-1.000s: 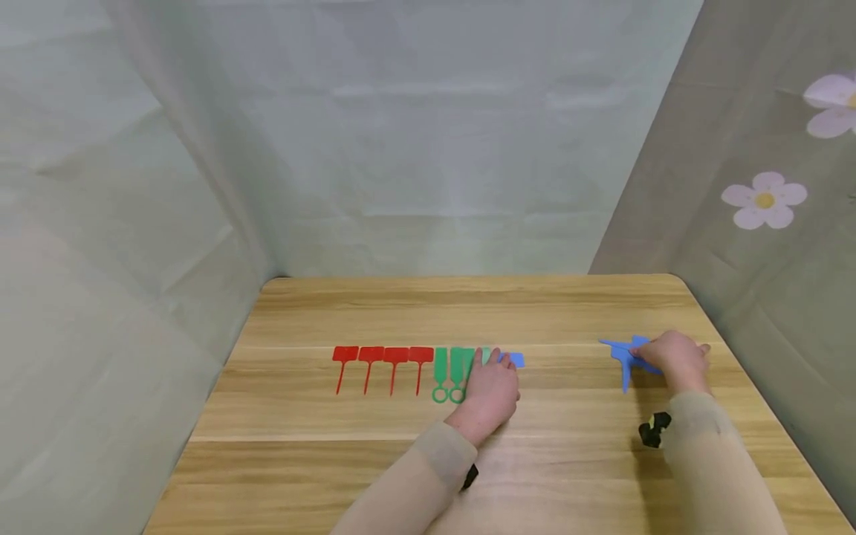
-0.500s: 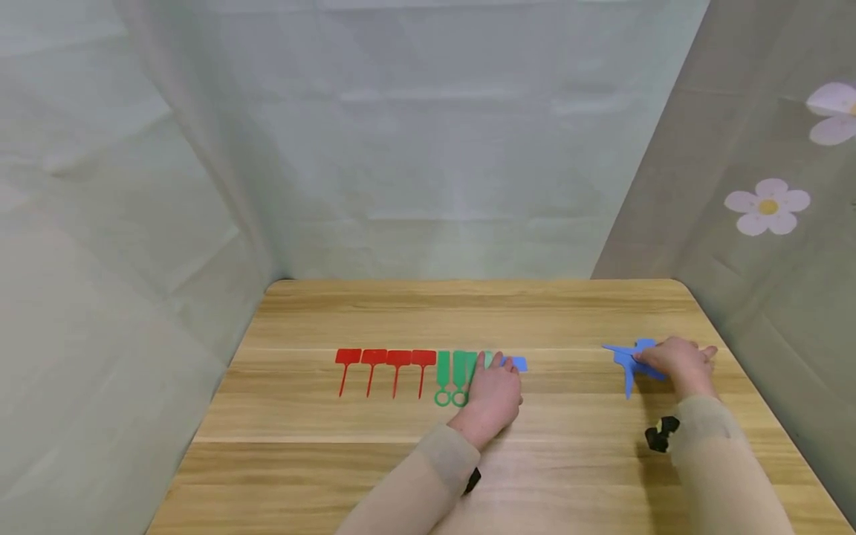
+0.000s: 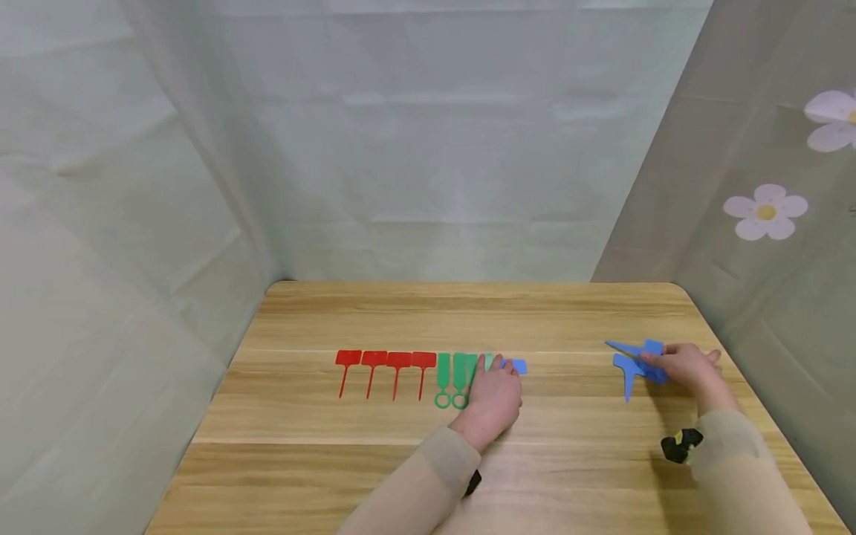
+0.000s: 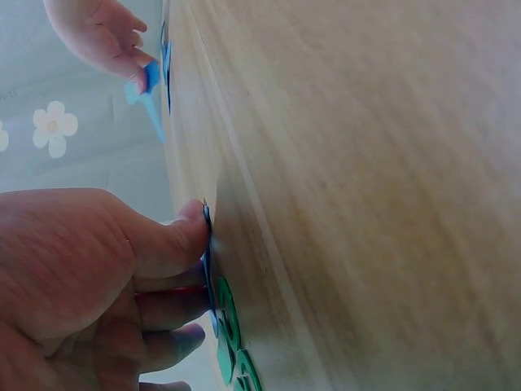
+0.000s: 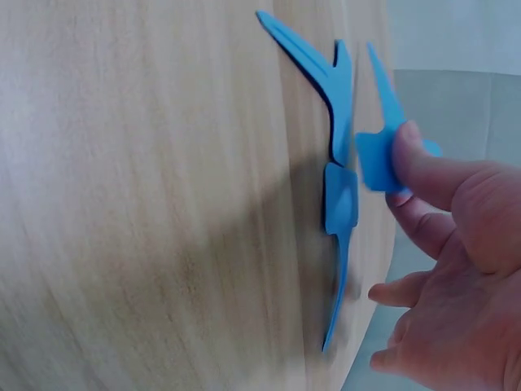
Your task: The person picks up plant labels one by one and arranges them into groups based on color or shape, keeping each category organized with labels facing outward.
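Observation:
My right hand (image 3: 689,369) pinches a blue T-shaped plant label (image 5: 378,159) between thumb and fingers, just above the table, its pointed stem aimed left. Two more blue plant labels lie beneath and beside it: one with its stem toward me (image 3: 627,377), the other (image 5: 340,195) partly under the hand. My left hand (image 3: 493,401) rests at the right end of a row, fingers fairly straight. Its thumb and fingers touch another blue label (image 3: 519,366), seen edge-on in the left wrist view. Green ring-ended labels (image 3: 443,371) lie beside it, some partly covered by the hand.
Several red T-shaped labels (image 3: 399,360) lie in a line left of the green ones, stems toward me. The wooden table (image 3: 301,416) meets pale cloth walls (image 3: 428,163) at the back and sides. Flowers decorate the right wall.
My right hand has moved slightly right and now has a blue label raised from the small pile. My left hand stays in the same place on the row.

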`<state>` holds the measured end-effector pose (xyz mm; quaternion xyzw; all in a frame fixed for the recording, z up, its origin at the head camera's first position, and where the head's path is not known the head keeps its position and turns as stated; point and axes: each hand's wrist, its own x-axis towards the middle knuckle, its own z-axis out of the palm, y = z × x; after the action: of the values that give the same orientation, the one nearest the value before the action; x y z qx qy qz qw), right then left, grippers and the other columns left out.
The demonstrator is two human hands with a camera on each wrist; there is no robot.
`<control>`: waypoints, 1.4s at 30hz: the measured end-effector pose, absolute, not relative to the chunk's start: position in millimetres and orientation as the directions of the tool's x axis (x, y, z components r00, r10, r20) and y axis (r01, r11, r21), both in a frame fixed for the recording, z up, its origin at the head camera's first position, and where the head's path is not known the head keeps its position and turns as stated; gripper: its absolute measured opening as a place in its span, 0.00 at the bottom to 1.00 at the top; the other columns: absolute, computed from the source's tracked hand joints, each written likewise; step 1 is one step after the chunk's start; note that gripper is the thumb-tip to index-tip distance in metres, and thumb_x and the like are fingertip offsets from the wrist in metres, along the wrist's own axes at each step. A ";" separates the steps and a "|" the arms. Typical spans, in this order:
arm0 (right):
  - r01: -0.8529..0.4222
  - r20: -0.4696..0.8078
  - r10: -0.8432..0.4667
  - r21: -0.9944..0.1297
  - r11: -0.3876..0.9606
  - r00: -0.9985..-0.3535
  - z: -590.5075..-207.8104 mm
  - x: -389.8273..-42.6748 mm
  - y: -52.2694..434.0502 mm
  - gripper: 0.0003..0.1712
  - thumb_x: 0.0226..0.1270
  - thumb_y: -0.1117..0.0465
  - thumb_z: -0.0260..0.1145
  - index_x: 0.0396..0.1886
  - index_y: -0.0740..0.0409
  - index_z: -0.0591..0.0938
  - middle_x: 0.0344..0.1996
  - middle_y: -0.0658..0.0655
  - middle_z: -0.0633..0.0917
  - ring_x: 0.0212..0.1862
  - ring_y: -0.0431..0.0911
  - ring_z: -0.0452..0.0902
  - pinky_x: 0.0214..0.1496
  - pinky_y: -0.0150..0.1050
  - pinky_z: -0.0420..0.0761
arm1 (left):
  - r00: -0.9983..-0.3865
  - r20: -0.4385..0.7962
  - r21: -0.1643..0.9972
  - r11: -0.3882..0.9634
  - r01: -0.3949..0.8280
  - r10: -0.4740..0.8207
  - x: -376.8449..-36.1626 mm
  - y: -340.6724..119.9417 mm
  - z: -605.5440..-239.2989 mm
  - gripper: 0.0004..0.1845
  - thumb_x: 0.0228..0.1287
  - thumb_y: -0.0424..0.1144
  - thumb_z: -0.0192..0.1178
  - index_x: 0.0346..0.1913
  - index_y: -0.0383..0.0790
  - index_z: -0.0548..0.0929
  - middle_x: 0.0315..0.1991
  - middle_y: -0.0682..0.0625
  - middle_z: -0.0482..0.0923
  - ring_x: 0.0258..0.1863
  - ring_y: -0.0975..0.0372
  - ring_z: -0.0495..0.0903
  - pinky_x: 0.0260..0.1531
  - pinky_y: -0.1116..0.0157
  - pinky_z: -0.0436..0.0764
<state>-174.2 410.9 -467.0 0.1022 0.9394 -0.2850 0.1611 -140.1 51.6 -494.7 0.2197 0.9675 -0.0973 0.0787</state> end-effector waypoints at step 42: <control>-0.014 -0.012 -0.034 -0.741 0.671 -0.999 -470.1 -177.0 368.6 0.34 0.85 0.43 0.59 0.59 0.75 0.81 0.82 0.76 0.56 0.81 0.78 0.37 0.75 0.81 0.46 | -0.886 -0.183 -0.154 0.877 0.455 0.427 -141.9 50.6 -497.7 0.31 0.79 0.59 0.60 0.78 0.51 0.76 0.78 0.57 0.70 0.81 0.61 0.62 0.80 0.55 0.61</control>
<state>-177.0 368.6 -470.1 -0.0132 0.9140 -0.4053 0.0122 -141.9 50.6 -497.7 0.2281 0.9662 -0.0965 0.0720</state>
